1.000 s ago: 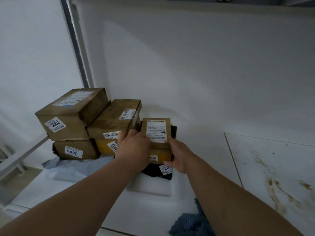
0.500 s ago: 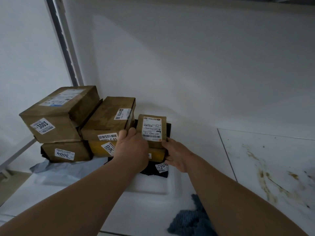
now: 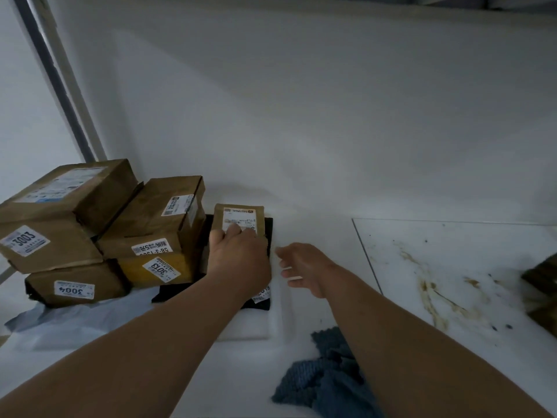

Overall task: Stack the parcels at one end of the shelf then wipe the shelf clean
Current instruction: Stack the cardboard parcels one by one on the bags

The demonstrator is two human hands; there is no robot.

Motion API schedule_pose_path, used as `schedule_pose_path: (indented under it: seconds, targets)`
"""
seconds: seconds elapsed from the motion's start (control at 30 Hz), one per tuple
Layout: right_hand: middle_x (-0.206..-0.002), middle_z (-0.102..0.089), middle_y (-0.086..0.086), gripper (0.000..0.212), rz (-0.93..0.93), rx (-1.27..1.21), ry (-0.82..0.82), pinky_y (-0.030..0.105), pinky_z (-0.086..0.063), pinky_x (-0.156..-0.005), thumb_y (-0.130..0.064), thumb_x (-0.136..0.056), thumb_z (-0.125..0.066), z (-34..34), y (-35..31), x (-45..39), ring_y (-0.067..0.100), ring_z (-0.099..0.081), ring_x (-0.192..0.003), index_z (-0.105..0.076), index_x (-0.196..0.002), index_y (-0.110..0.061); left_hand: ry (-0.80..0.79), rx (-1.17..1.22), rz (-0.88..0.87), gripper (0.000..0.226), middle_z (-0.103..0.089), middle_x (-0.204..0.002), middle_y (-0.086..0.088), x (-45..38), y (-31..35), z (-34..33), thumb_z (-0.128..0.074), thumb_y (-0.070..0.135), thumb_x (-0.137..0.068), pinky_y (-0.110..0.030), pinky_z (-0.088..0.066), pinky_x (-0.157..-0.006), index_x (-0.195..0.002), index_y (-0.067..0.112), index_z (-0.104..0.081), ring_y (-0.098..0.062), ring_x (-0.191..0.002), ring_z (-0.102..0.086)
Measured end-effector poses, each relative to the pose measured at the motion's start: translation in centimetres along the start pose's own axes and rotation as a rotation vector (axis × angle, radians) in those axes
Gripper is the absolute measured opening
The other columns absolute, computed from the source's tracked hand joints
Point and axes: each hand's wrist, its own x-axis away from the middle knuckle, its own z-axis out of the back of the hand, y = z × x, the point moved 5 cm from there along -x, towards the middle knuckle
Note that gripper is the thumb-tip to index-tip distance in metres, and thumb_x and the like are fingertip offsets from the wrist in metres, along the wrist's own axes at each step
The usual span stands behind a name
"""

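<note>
White shelf [image 3: 316, 297] under you, white wall behind, and the parcels are crowded at its left end. Your left hand [image 3: 238, 260] lies on top of the small brown parcel [image 3: 238, 218], fingers flat across its label, pressing rather than gripping. That parcel sits on a black package [image 3: 265, 300], which rests on a white block [image 3: 256, 330]. Your right hand [image 3: 304, 270] hangs just beside the stack, clear of it, fingers loose and spread, holding nothing. Left of the small parcel leans the box labelled 58-3 [image 3: 156, 218], sitting on the yellow box marked 3013 [image 3: 156, 271]. Further left, the big 3003 box [image 3: 60, 212] rides on the 3004 box [image 3: 75, 285], with a pale grey mailer bag [image 3: 60, 324] underneath. Near your right forearm a blue cloth [image 3: 319, 378] lies crumpled on the shelf. Off to the right, the next shelf panel [image 3: 467, 267] is streaked with brown stains [image 3: 434, 300], and a dark object [image 3: 542, 279] pokes in at the edge, too cut off to identify.
</note>
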Motion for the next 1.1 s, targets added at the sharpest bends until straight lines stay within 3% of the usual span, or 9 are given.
schedule_pose_path:
  seconds: [0.1,0.23,0.33,0.4,0.53,0.6,0.67,0.83,1.1]
  targets:
    - [-0.081,-0.062,0.01,0.013,0.016,0.151,0.042,0.037,-0.051,-0.085,-0.02,-0.095,-0.061,1.9,0.2,1.0,0.024,-0.06,-0.09,-0.056,-0.096,-0.008,-0.052,0.041,0.027,0.022,-0.06,-0.102,0.005,-0.3,1.7,-0.3,-0.041,0.029,-0.088,-0.041,-0.027,-0.091,-0.098,0.029,-0.061,-0.019,-0.105,-0.048]
    - [-0.114,-0.068,0.014,0.025,0.068,0.268,0.117,0.025,-0.053,-0.082,-0.002,-0.094,-0.056,6.6,1.7,2.8,0.022,-0.064,-0.102,-0.064,-0.118,-0.001,-0.11,0.012,-0.022,0.031,-0.058,-0.098,0.005,-0.9,5.9,-0.9,-0.034,0.04,-0.097,-0.038,-0.033,-0.094,-0.101,0.026,-0.061,-0.016,-0.098,-0.053]
    - [-0.136,-0.056,0.008,0.038,0.086,0.284,0.097,0.023,-0.047,-0.092,0.002,-0.096,-0.049,10.2,3.6,4.2,0.022,-0.056,-0.12,-0.058,-0.131,-0.009,-0.14,0.164,-0.064,0.038,-0.054,-0.121,0.008,-1.2,9.6,-1.1,-0.044,0.014,-0.09,-0.035,-0.03,-0.101,-0.121,0.033,-0.052,-0.014,-0.112,-0.051]
    - [-0.13,-0.059,0.009,0.039,0.08,0.252,0.141,0.028,-0.048,-0.088,0.0,-0.095,-0.049,13.1,4.8,5.0,0.022,-0.059,-0.112,-0.058,-0.131,-0.012,-0.167,0.261,-0.072,0.057,-0.048,-0.132,0.01,-1.3,12.2,-1.3,-0.042,0.006,-0.084,-0.033,-0.025,-0.104,-0.13,0.04,-0.045,-0.012,-0.119,-0.048]
    - [-0.096,-0.067,0.009,0.019,0.046,0.176,0.236,0.023,-0.046,-0.066,-0.011,-0.091,-0.059,19.6,7.0,7.0,0.016,-0.061,-0.081,-0.066,-0.108,-0.007,-0.149,0.236,-0.102,0.027,-0.061,-0.102,0.012,-1.8,18.7,-1.2,-0.035,0.036,-0.097,-0.032,-0.03,-0.09,-0.107,0.032,-0.061,-0.011,-0.097,-0.056]
    - [-0.085,-0.069,0.008,0.016,0.03,0.186,0.282,0.025,-0.047,-0.07,-0.015,-0.089,-0.063,23.4,8.1,8.3,0.015,-0.062,-0.075,-0.068,-0.1,-0.003,-0.193,0.259,-0.089,0.032,-0.057,-0.081,0.012,-2.1,22.5,-1.2,-0.033,0.043,-0.097,-0.033,-0.03,-0.087,-0.09,0.028,-0.06,-0.012,-0.082,-0.053]
    - [-0.084,-0.069,0.007,0.016,0.031,0.184,0.341,0.031,-0.052,-0.081,-0.011,-0.089,-0.062,27.3,9.3,9.4,0.015,-0.065,-0.074,-0.069,-0.101,-0.003,-0.18,0.336,-0.075,0.022,-0.06,-0.086,0.011,-2.1,26.1,-1.4,-0.038,0.031,-0.095,-0.034,-0.032,-0.09,-0.09,0.027,-0.059,-0.013,-0.084,-0.055]
    - [-0.124,-0.063,0.01,0.036,0.069,0.329,0.514,0.033,-0.051,-0.094,-0.002,-0.09,-0.048,36.2,11.9,11.4,0.026,-0.06,-0.111,-0.064,-0.12,-0.014,-0.291,0.552,-0.08,0.048,-0.053,-0.133,0.012,-1.6,33.8,-3.2,-0.049,0.013,-0.086,-0.036,-0.034,-0.104,-0.129,0.034,-0.05,-0.011,-0.116,-0.056]
    - [-0.147,-0.038,0.007,0.056,-0.032,0.708,0.848,0.043,-0.028,-0.114,-0.018,-0.081,-0.052,45.7,15.4,14.5,0.03,-0.029,-0.136,-0.048,-0.136,-0.024,-0.382,0.621,-0.026,0.04,-0.054,-0.134,0.004,-1.6,40.6,-5.1,-0.051,0.039,-0.092,-0.042,-0.039,-0.106,-0.13,0.028,-0.053,-0.019,-0.12,-0.052]
